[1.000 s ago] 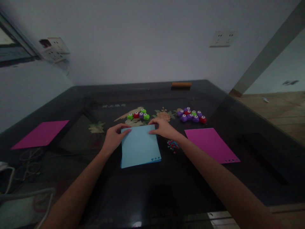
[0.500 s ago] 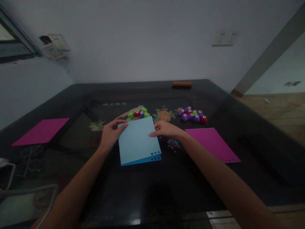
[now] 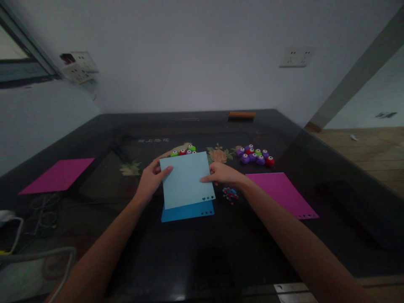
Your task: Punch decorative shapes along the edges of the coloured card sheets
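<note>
In the head view, the left hand (image 3: pixel 150 179) is pinching the upper left edge of a pale blue rectangular paper sheet (image 3: pixel 187 181), thumb lying on the front face and fingers reaching behind. The right hand (image 3: pixel 224 173) is gripping the right edge, its thumb pressing the front and its other fingers curling behind. The pale sheet, with 3 small cutouts near its lower right corner, is overlapping a darker blue paper sheet (image 3: pixel 186 213), which is also showing 3 cutouts, above a glossy black table (image 3: pixel 151 261). A small pile of blue, red and pale confetti (image 3: pixel 230 193) is lying near the right hand, and a magenta paper sheet (image 3: pixel 280 191) is extending partly beneath the right forearm's line. Green, red and purple round-eyed plastic pieces (image 3: pixel 191 148) are peeking out behind the pale sheet.
</note>
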A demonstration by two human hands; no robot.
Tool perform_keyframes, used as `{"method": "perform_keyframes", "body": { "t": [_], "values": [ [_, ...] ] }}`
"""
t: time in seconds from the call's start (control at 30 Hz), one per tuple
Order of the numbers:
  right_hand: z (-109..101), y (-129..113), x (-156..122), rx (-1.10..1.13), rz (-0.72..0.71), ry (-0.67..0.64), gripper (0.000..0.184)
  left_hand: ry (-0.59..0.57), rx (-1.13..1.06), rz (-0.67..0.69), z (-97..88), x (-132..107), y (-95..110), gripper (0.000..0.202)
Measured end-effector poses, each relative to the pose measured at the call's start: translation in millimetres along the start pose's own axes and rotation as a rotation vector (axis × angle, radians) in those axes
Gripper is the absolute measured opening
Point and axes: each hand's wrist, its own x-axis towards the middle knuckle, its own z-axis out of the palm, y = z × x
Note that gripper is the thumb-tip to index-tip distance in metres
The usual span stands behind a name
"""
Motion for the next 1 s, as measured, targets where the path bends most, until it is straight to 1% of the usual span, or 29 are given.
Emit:
{"method": "perform_keyframes", "body": {
  "t": [0.13, 0.23, 0.3, 0.4, 0.53, 0.7, 0.8, 0.9, 1.0],
  "values": [
    [-5, 0, 0, 0.031, -0.014, 0.135, 0.014, -0.108, 0.062, -0.087, 3.0, -2, 0, 0.040],
    [-8, 0, 2, 0.046, -0.006, 0.237, 0.014, -0.160, 0.140, -0.085, 3.9, -4, 0, 0.031],
    [-9, 0, 3, 0.052, -0.004, 0.248, 0.015, -0.168, 0.160, -0.062, 4.2, -4, -1, 0.028],
    [-10, 0, 3, 0.040, -0.009, 0.208, 0.019, -0.158, 0.142, -0.028, 4.5, -4, -1, 0.026],
    [-10, 0, 2, 0.009, -0.023, 0.173, 0.022, -0.150, 0.115, -0.019, 4.9, -4, 0, 0.028],
    [-10, 0, 2, -0.014, -0.009, 0.201, 0.018, -0.169, 0.126, 0.009, 5.3, -6, 1, 0.029],
    [-10, 1, -1, -0.003, 0.001, 0.229, 0.015, -0.160, 0.158, 0.061, 5.1, -5, -2, 0.039],
    [-10, 2, -8, 0.036, -0.007, 0.309, 0.016, -0.159, 0.223, 0.107, 5.9, -3, -7, 0.053],
    [-12, 4, -22, 0.067, 0.024, 0.439, 0.011, -0.190, 0.259, 0.170, 7.9, -3, -9, 0.052]
  ]
}}
